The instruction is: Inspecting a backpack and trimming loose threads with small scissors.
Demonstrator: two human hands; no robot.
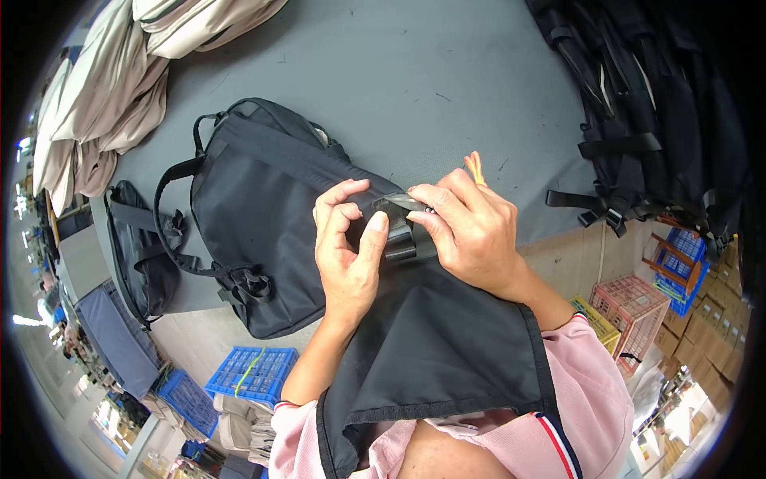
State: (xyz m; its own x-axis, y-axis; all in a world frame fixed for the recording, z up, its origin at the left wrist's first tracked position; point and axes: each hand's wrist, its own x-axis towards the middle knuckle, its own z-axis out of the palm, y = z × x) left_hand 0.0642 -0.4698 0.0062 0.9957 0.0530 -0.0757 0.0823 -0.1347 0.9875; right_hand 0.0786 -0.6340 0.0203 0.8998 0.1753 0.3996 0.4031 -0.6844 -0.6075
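Observation:
A black backpack [267,199] lies on the grey table, its padded strap [315,156] running up to my hands. My left hand [349,243] is curled at that strap's end, thumb against it beside a piece of black webbing [401,246]. In my right hand [472,227], thumb and fingers pinch what look like small thread snips [399,201]. Their metal blades point left, touching or very near the strap end. An orange loop [475,168] sticks out behind the right fingers. My palm hides the rest of the snips.
Beige bags [104,96] are heaped at the far left, black bags with straps [630,120] at the far right. A smaller black bag [140,247] lies at the table's left edge. Below stand blue crates [251,374], a pink crate [630,311] and cardboard boxes [710,343].

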